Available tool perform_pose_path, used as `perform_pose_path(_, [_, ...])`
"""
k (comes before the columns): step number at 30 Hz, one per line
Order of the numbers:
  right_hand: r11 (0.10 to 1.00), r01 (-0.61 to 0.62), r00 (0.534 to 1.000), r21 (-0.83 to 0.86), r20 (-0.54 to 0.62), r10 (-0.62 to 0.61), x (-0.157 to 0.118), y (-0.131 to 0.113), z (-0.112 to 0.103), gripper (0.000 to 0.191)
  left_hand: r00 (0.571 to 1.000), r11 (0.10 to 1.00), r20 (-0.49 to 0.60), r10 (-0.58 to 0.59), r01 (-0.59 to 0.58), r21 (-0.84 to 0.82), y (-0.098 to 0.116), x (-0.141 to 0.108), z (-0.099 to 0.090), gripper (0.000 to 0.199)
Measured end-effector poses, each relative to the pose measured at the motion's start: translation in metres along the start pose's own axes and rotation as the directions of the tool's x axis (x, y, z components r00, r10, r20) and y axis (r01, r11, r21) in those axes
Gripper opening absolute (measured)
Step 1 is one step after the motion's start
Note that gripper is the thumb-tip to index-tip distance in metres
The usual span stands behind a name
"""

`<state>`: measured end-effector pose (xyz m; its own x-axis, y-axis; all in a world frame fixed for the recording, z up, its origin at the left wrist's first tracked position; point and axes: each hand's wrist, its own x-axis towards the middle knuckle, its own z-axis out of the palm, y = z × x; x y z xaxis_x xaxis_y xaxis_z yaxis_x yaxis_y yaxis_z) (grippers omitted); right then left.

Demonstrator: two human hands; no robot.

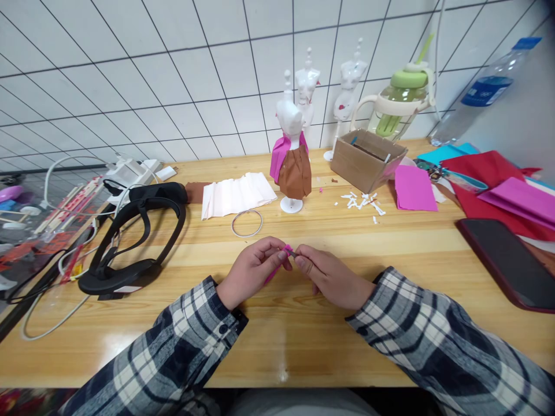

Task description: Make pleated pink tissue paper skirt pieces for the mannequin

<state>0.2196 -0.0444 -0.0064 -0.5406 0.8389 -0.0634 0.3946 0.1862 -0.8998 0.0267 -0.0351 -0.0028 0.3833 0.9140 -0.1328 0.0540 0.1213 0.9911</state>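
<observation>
Near the middle of the wooden table (277, 341), my left hand (256, 267) pinches a small magenta piece (272, 276), partly hidden by the fingers. My right hand (330, 275) is closed on a thin dark tool (292, 253) whose tip touches the magenta piece. The two hands are close together, fingertips almost meeting. Behind them stands a small white mannequin (289, 115) with a brown skirt (295, 173) and magenta cloth (280, 159) at its side. A thin white ring (247, 223) and a pleated off-white sheet (237, 195) lie left of it.
Two more mannequins (307, 86) stand by the tiled wall. Rightward are a cardboard box (362, 164), white scraps (364, 201), a magenta sheet (415, 188), a jug (396, 110), a bottle (483, 92), red cloth (477, 196) and a phone (509, 260). A black headset strap (134, 242) lies left, beside cables.
</observation>
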Motion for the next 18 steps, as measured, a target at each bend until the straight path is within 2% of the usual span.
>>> perform_pose_path(5, [1.000,0.001,1.000,-0.003,0.013,-0.001,-0.0004,-0.0002,-0.0009,0.030,1.000,1.000,0.006,0.004,-0.004,-0.002,-0.0022,0.0007,-0.0010,0.028])
perform_pose_path(18, [0.999,-0.034,0.999,-0.014,0.005,0.034,-0.0013,0.0018,-0.0036,0.033,1.000,0.993,0.001,0.015,-0.015,0.114,0.0004,0.0006,-0.0022,0.030])
